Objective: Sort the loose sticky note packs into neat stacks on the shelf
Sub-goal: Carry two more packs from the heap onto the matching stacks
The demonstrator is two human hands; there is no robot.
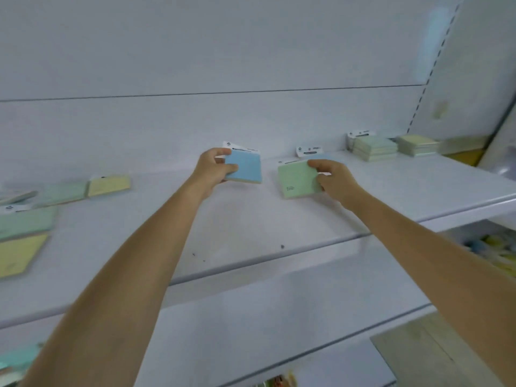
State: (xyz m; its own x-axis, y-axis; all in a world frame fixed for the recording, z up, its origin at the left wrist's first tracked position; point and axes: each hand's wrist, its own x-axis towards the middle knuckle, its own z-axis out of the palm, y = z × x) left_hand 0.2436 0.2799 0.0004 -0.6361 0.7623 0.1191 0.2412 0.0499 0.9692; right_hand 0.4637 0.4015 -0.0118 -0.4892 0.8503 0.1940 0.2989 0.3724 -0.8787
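as left (210, 167) grips blue pack (247, 167), right (333, 177) grips green (297, 177).

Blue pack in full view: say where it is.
Head view, centre: the blue pack is in the left hand, just left of the green pack in the right hand.

I'm seeing a smooth, faintly glossy shelf (251, 227); the blue pack (247, 169) and green pack (296, 178) are looking matt, papery.

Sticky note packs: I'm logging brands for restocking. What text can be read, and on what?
Nothing reads clearly.
White header of the blue pack: dark print, blurred.
Face of the green pack: small dark marks, too small.
White header on the far stack: blurred.
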